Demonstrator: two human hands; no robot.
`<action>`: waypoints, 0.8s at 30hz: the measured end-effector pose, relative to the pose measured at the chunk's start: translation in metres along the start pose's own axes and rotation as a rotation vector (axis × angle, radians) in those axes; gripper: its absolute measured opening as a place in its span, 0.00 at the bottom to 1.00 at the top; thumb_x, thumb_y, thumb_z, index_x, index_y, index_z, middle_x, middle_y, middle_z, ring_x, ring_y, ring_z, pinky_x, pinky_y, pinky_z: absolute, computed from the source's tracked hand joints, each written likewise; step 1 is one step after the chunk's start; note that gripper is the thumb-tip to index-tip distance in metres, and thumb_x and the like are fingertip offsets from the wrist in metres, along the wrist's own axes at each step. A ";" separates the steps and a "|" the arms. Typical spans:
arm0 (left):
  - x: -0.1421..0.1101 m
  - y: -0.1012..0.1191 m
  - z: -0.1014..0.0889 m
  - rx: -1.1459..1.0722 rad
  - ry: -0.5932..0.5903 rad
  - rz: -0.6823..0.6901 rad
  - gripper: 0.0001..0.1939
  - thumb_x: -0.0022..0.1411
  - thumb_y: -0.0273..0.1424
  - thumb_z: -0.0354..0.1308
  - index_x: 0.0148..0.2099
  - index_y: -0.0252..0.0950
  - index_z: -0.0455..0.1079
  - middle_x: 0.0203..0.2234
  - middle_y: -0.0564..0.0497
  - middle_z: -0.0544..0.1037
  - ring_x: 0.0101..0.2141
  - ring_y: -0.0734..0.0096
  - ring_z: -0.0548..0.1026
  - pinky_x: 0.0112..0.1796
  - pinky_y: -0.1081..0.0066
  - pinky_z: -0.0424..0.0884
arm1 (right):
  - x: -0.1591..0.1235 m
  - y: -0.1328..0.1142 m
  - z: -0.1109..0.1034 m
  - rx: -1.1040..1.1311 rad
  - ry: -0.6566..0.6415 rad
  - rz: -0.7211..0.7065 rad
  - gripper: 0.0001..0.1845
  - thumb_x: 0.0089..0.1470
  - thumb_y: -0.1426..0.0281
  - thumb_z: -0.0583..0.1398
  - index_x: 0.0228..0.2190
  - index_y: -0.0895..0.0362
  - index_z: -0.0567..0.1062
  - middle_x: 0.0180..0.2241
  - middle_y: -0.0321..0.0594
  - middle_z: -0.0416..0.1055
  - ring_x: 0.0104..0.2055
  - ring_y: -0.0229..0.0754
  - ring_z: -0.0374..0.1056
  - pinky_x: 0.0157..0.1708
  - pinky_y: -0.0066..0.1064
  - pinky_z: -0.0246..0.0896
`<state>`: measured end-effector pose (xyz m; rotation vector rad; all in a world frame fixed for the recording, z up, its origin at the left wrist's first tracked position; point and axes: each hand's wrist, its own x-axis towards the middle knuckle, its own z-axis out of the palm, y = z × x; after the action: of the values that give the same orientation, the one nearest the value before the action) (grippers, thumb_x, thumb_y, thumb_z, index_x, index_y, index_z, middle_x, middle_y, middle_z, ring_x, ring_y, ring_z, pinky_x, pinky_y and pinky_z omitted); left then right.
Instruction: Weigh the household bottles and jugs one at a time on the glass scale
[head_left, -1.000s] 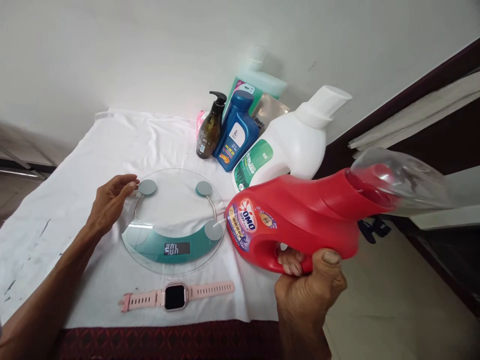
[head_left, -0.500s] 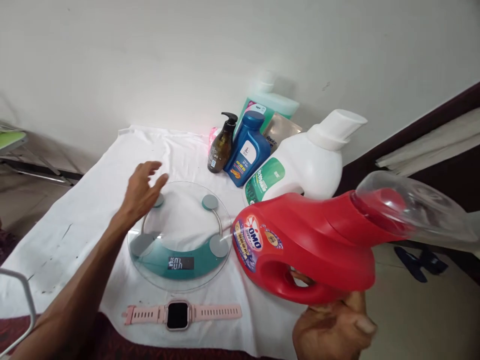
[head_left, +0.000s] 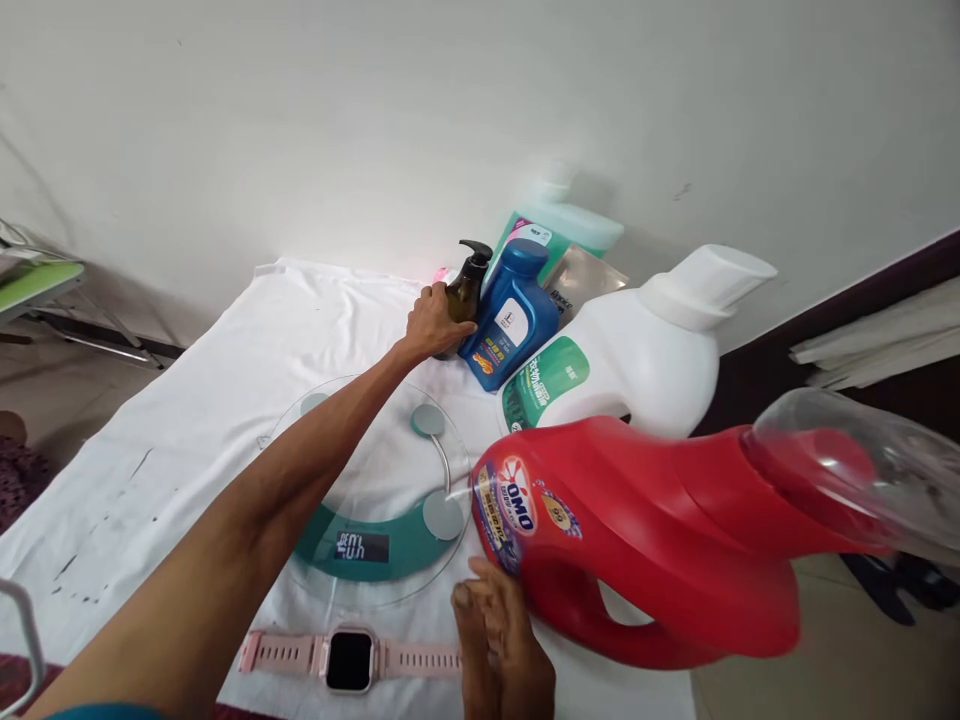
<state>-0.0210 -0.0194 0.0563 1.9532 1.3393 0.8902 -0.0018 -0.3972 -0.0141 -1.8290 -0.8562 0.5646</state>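
My left hand (head_left: 435,322) reaches over the scale and is wrapped around the dark pump bottle (head_left: 466,290), which stands by the blue bottle (head_left: 511,315). At the near edge, my right hand (head_left: 506,640) has its fingers curled together with nothing seen in them. It is beside the base of the red OMO detergent bottle (head_left: 637,530). Under my left forearm lies the round glass scale (head_left: 375,565), its display lit. A pink-strapped smartwatch (head_left: 350,660) lies in front of the scale.
Behind the red bottle stands a white detergent bottle (head_left: 645,350). A green bottle (head_left: 585,225) and a beige package (head_left: 581,280) are by the wall. White cloth (head_left: 202,400) covers the table. Dark slippers (head_left: 892,585) lie on the floor at right.
My left hand has moved from above the scale, forward and right, and closed on the pump bottle. My right hand has let go of the red bottle and moved left.
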 end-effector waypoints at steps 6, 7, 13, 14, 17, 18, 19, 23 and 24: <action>0.016 -0.017 0.011 0.024 -0.035 0.107 0.38 0.49 0.34 0.78 0.54 0.39 0.59 0.54 0.38 0.73 0.54 0.47 0.74 0.53 0.50 0.73 | 0.022 -0.006 0.013 0.033 -0.104 -0.051 0.29 0.67 0.48 0.61 0.55 0.57 0.74 0.27 0.34 0.74 0.26 0.43 0.70 0.27 0.33 0.66; 0.017 -0.018 0.013 0.025 -0.033 0.115 0.38 0.49 0.33 0.78 0.54 0.38 0.59 0.54 0.39 0.73 0.54 0.48 0.74 0.52 0.51 0.73 | 0.023 -0.005 0.013 0.030 -0.091 -0.049 0.28 0.67 0.48 0.60 0.55 0.57 0.74 0.26 0.34 0.74 0.26 0.43 0.71 0.28 0.33 0.67; 0.007 -0.022 -0.003 -0.025 0.094 0.089 0.32 0.56 0.40 0.78 0.54 0.37 0.64 0.52 0.43 0.75 0.54 0.53 0.77 0.50 0.54 0.74 | 0.024 0.002 0.014 0.047 -0.063 -0.016 0.30 0.67 0.46 0.59 0.54 0.58 0.77 0.28 0.35 0.76 0.24 0.40 0.68 0.27 0.32 0.65; 0.002 -0.023 -0.013 -0.047 0.129 0.097 0.31 0.60 0.44 0.75 0.55 0.36 0.65 0.51 0.44 0.76 0.54 0.55 0.77 0.49 0.55 0.73 | 0.025 0.004 0.014 0.047 -0.066 -0.021 0.30 0.66 0.47 0.60 0.54 0.58 0.77 0.28 0.35 0.76 0.23 0.40 0.68 0.26 0.32 0.66; -0.022 -0.026 -0.053 -0.094 0.204 0.187 0.32 0.62 0.50 0.71 0.57 0.36 0.67 0.50 0.47 0.77 0.53 0.56 0.78 0.48 0.55 0.75 | 0.029 0.011 0.015 0.036 -0.075 -0.065 0.30 0.64 0.47 0.62 0.53 0.58 0.78 0.27 0.36 0.77 0.24 0.41 0.72 0.26 0.31 0.68; -0.032 -0.026 -0.067 -0.090 0.194 0.219 0.33 0.60 0.50 0.72 0.57 0.37 0.67 0.49 0.47 0.77 0.54 0.54 0.78 0.50 0.54 0.75 | 0.030 0.013 0.016 0.031 -0.074 -0.072 0.30 0.64 0.48 0.62 0.53 0.59 0.78 0.27 0.37 0.78 0.25 0.42 0.73 0.26 0.31 0.69; -0.044 -0.026 -0.080 -0.097 0.184 0.253 0.35 0.56 0.49 0.76 0.57 0.37 0.67 0.48 0.47 0.77 0.54 0.52 0.78 0.50 0.52 0.76 | 0.031 0.014 0.016 0.027 -0.069 -0.074 0.30 0.63 0.48 0.63 0.53 0.59 0.78 0.28 0.38 0.79 0.25 0.42 0.74 0.26 0.31 0.69; -0.098 -0.025 -0.115 -0.145 0.066 0.306 0.33 0.50 0.45 0.80 0.52 0.39 0.70 0.44 0.47 0.78 0.50 0.49 0.80 0.47 0.51 0.78 | 0.032 0.010 0.017 0.003 -0.049 -0.041 0.36 0.62 0.45 0.63 0.56 0.62 0.78 0.32 0.43 0.81 0.26 0.43 0.74 0.26 0.33 0.70; -0.110 -0.025 -0.118 -0.152 0.043 0.300 0.33 0.49 0.45 0.80 0.51 0.39 0.70 0.43 0.48 0.78 0.48 0.50 0.80 0.46 0.52 0.79 | 0.032 0.008 0.017 -0.009 -0.053 -0.029 0.37 0.62 0.44 0.62 0.56 0.62 0.78 0.32 0.44 0.81 0.25 0.43 0.74 0.26 0.33 0.69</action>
<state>-0.1583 -0.1035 0.0857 2.0552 0.9825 1.1450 0.0095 -0.3644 -0.0279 -1.8135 -0.9207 0.5937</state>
